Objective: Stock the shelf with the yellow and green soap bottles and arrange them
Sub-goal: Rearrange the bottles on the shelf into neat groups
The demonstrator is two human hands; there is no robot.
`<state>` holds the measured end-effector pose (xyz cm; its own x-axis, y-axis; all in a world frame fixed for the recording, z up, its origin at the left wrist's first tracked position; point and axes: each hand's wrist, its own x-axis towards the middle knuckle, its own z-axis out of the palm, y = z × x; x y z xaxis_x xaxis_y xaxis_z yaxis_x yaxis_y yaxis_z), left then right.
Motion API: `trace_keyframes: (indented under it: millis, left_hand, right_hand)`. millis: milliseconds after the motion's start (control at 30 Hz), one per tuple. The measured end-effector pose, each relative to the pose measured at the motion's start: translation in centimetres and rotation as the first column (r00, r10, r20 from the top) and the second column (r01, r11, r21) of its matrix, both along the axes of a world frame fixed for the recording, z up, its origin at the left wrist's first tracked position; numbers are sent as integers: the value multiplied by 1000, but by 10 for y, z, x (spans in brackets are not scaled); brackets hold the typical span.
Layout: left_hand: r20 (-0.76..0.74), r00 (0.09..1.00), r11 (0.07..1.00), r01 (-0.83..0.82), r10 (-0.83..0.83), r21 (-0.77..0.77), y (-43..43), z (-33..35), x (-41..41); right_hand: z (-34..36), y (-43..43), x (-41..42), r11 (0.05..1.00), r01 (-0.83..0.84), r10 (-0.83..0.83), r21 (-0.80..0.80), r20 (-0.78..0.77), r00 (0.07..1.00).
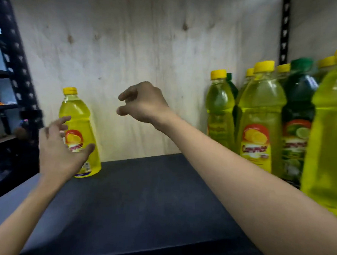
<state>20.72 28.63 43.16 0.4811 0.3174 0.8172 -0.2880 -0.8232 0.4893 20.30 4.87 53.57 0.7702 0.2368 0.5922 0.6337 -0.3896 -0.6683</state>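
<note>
Yellow liquid fills the lone soap bottle point(79, 120), which stands upright at the left rear of the dark shelf point(140, 194), close to the plywood back panel point(129, 46).

Head view (the only view supplied):

Left hand point(61, 154): positioned in front of the lone soap bottle at label height. The grip is apart, with fingers spread and the thumb extended across the lower label. Whether any finger touches the bottle cannot be told. Nothing is clasped.

Right hand point(143, 104): raised over the middle of the shelf, well apart from every bottle. The grip is loosely curled and holds nothing.

Stocked group: yellow bottles point(260, 117) and green bottles point(299, 107) stand packed together at the right end, colours mixed. The nearest yellow bottle point(328, 137) stands at the front and is blurred. The right forearm point(240, 171) crosses just in front of this group.

Hazards, as judged:

1. Tip-over. The lone soap bottle is tall and narrow, with no neighbour to brace it. A sideways push from the spread left fingers, in place of a full clasp, would likely topple it.
2. Sweep. Swinging the right forearm toward the right could catch the front bottles and knock them over or off the shelf.
3. Disorder. Green bottles stand partly hidden behind yellow ones. Reaching past the front row to sort them may knock neighbouring bottles.
</note>
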Motion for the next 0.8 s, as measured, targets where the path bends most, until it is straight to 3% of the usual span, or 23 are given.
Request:
trace_keyframes:
  millis: [67, 167, 267, 333, 500, 533, 667, 800]
  left_hand:
    - [26, 982, 982, 184, -186, 46, -51, 4, -12]
    - [-88, 829, 830, 539, -553, -140, -132, 4, -18]
    - [-146, 697, 699, 636, -702, -326, -199, -1, -13]
    - [-140, 692, 686, 629, -709, -366, -233, -5, -13]
    - [-87, 720, 708, 642, -689, -294, -290, -25, -30]
    - [-112, 729, 728, 635, -675, -258, -299, -30, -33]
    - [-211, 764, 792, 597, -609, -125, -328, -46, -43]
    - [-217, 792, 820, 562, -571, -106, -341, -49, -51]
  right_hand:
    - [7, -38, -26, 997, 82, -81, -5, 83, 993]
    - [12, -92, -55, 967, 254, -250, 13, 243, 937]
    - [11, -136, -65, 888, 458, -446, 45, 329, 832]
    - [10, -158, -63, 807, 591, -549, 11, 384, 742]
    - [7, -188, -56, 607, 793, -689, -58, 460, 561]
    - [6, -191, -55, 598, 797, -700, -82, 431, 570]
    - [3, -197, -55, 718, 687, -663, -112, 193, 723]
    - [2, -202, -56, 732, 671, -658, -122, 132, 742]
